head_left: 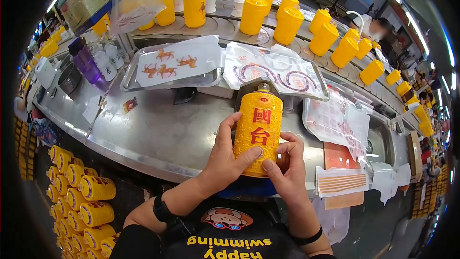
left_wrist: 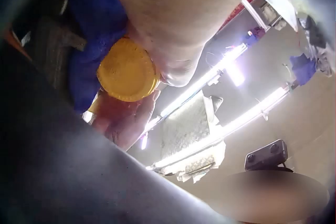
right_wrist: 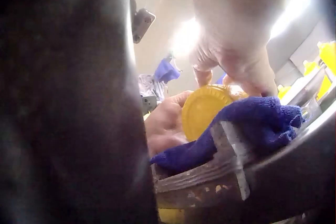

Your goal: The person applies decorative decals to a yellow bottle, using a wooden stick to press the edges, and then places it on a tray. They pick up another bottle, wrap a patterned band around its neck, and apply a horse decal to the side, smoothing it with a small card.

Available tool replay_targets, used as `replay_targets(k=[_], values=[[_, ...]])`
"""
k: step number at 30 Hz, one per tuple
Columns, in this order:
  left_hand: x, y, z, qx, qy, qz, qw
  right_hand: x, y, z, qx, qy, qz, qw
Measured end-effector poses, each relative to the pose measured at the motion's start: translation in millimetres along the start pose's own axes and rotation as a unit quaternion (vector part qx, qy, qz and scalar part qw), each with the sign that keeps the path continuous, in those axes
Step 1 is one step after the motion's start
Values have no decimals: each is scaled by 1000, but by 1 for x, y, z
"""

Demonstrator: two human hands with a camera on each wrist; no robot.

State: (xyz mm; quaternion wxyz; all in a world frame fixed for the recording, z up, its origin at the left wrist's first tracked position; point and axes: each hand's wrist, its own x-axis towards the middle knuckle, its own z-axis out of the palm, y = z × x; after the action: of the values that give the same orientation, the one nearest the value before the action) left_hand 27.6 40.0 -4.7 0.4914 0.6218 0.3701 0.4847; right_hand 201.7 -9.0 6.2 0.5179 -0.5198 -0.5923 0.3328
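Note:
A yellow embossed bottle (head_left: 259, 115) with red characters faces up, tilted toward the person over the bench edge. The left hand (head_left: 221, 156) grips its left side, thumb pressing a small round emblem low on the front. At its lower right, the right hand (head_left: 290, 168) holds it with the thumb on the front and the fingers bent at the side. In the left wrist view the bottle's round yellow base (left_wrist: 127, 70) shows between the hands. The right wrist view has the base (right_wrist: 206, 112) beside a blue cloth (right_wrist: 247, 127).
Behind the bottle lie trays with sheets of horse decals (head_left: 167, 63) and purple swirl decals (head_left: 282, 74). Yellow bottles (head_left: 288, 26) line a curved conveyor. Brown strips (head_left: 341, 182) lie at right, near a sink (head_left: 381, 139). More bottles (head_left: 97, 188) are stacked at lower left.

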Motion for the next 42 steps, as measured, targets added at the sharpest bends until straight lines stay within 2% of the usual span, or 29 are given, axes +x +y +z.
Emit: replay_targets(k=[6,12,16,21,24,30,34,42], values=[[0,2,-3,-2,-4,7,1000,1,3,2,29,-2,7,1000],[-3,-6,-15,-92,-54,9,994,0,5,-2,58,-19,20,998],[-7,-9,-16,-23,-64,17,998,0,10,-3,54,-25,8,998],[-7,-6,-16,-23,-70,14,997,0,6,-7,95,-38,11,995],[-6,-13,-21,-72,-77,30,994,1,4,-5,104,-41,13,994],[-10,-21,-28,-78,-100,61,990,0,11,-14,119,-59,26,991],[-8,-11,-33,-63,-118,49,990,3,19,-15,134,-69,20,988],[-13,-19,-26,-52,-92,42,994,4,6,-10,186,-95,22,978]])
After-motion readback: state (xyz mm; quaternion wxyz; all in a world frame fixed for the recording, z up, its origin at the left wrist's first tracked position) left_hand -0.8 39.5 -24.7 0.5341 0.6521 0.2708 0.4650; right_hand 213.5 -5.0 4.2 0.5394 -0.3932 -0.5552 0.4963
